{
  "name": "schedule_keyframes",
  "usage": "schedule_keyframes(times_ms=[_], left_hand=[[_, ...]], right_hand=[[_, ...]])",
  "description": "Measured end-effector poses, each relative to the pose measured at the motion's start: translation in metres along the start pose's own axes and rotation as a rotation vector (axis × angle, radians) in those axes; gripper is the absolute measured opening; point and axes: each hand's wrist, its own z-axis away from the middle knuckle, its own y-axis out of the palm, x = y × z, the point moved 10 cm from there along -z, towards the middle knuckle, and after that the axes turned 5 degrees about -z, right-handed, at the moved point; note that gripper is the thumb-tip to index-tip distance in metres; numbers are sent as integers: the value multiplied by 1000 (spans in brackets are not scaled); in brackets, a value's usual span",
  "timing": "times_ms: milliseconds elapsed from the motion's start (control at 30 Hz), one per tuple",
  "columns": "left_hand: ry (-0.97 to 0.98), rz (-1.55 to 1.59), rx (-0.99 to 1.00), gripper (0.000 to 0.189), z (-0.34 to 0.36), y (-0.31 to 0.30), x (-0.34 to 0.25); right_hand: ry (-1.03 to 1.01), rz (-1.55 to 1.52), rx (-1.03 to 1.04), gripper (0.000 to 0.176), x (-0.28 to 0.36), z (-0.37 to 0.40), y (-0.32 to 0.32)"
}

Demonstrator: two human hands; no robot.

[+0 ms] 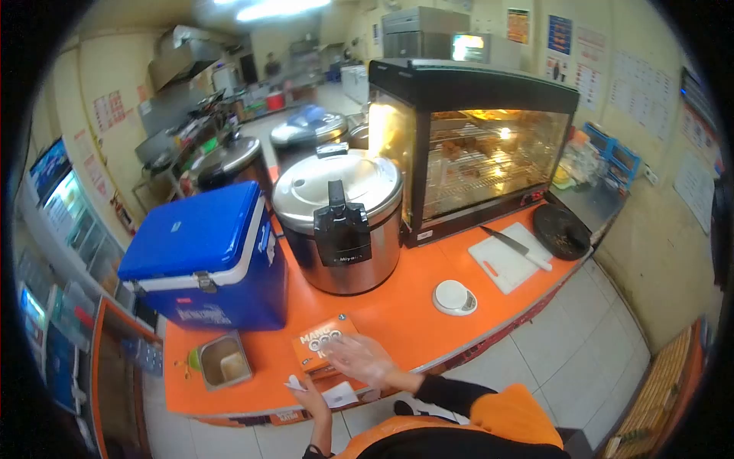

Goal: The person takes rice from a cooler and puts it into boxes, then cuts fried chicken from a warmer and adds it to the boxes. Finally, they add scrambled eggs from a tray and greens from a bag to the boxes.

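Orange counter (397, 314) edge: left hand (311, 399) pinches white scrap (293, 382), right hand (359, 359) splayed empty over box (317, 342).

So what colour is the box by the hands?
Orange, with white lettering on the box; head view.

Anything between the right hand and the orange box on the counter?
Nothing visible. The right hand is blurred, directly over the orange box; contact cannot be told. The left hand holds a small white piece at the counter edge, off to the side.
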Motion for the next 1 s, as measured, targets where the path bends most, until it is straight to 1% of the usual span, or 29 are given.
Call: schedule_keyframes(times_ms=[33,67,100,167,200,233,267,367,400,467,500,533,633,667,700,767,800,833,900,967,1000], left_hand=[[-58,36,-31,46,-3,-10,30],[-112,74,-69,46,1,-31,43],[-95,223,-82,46,41,65,26],[-141,283,-143,40,20,56,55],[-204,246,-143,38,20,43,54],[-279,227,-138,37,24,43,47],[-350,215,-129,35,26,47,43],[-372,210,-33,31,30,49,37],[-451,295,73,28,31,57,38],[-512,387,77,27,26,60,56],[-541,432,81,26,25,60,61],[-501,428,33,29,28,58,41],[-329,210,-171,33,34,50,-12],[-323,205,-180,31,38,53,-30],[-310,126,-129,25,40,55,-33],[-279,-32,-27,14,38,54,-38],[-322,-77,80,17,36,51,-38],[-347,-8,212,19,39,65,-45],[-401,136,475,24,54,94,-58],[-538,92,792,33,83,139,-27],[-514,-10,772,35,83,149,-27]], right_hand=[[-155,206,-112,43,24,-12,1],[-317,402,-231,42,49,-16,4],[-306,454,-57,43,-6,3,-28],[-346,419,148,45,-5,-20,-12],[-361,401,127,47,-10,-25,-4],[-376,383,107,49,-9,-29,0],[-345,419,157,50,-17,-32,4],[-240,528,285,53,-13,-36,-1],[-221,540,318,55,-12,-38,-4],[-198,535,381,61,-7,-42,-7],[-205,526,380,63,-3,-39,-7],[-213,516,378,65,1,-37,-8],[-252,526,245,69,11,-25,-33],[-255,532,188,71,13,-19,-43],[-256,536,134,73,14,-10,-55],[-115,38,129,75,18,22,-110],[-16,-389,155,72,7,44,-134],[91,-815,179,69,-9,64,-155],[317,-1065,117,58,-50,90,-185],[307,-865,49,47,-101,93,-198],[339,-805,55,43,-114,92,-203]])
